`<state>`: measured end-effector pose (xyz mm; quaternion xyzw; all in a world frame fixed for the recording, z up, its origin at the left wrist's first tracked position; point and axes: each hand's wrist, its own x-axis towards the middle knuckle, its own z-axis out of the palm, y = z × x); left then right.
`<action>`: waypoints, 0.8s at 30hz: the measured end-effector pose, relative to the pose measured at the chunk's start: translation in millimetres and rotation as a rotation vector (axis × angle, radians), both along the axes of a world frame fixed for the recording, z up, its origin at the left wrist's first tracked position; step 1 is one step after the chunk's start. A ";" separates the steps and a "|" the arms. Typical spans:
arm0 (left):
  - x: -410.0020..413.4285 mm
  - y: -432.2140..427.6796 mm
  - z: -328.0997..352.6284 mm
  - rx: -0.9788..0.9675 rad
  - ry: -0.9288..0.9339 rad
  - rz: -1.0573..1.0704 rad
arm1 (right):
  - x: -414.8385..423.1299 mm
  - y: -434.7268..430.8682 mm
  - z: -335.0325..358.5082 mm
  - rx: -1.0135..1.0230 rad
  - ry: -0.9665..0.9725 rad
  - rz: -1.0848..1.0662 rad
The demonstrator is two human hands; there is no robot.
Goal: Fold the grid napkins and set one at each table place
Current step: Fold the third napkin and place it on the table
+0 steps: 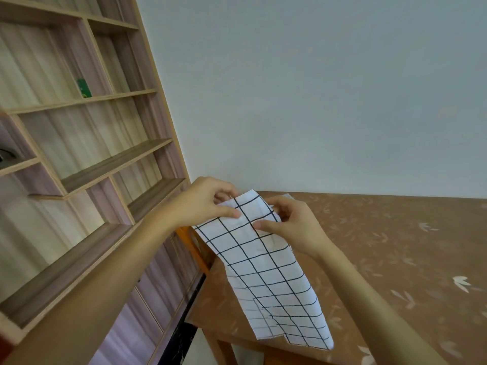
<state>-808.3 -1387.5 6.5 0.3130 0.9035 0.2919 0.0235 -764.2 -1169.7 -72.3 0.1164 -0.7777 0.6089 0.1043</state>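
A white napkin with a black grid point(266, 275) hangs in the air above the left corner of the table point(395, 246). It is doubled lengthwise, and its lower end dangles near the table's front edge. My left hand point(208, 201) pinches the top edge on the left between thumb and fingers. My right hand point(290, 225) pinches the same top edge on the right, thumb on the front of the cloth. The two hands are close together, a few centimetres apart.
The table carries a brown cloth with pale leaf prints. A tall wooden shelf unit point(79, 143) fills the left side; a small green box point(84, 88) stands on one shelf. An orange chair back point(192, 246) shows between shelf and table. A plain wall is behind.
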 end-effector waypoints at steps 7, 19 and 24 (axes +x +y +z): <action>-4.8 0.8 4.0 -0.038 0.017 -0.047 | 6.8 8.6 -2.3 -0.155 -0.081 0.149; -1.6 -19.2 10.1 0.074 -0.014 -0.037 | 9.9 25.2 5.7 -0.342 0.055 -0.032; 1.7 -17.9 13.9 0.198 0.028 0.007 | 19.1 34.3 9.8 -0.126 -0.045 0.168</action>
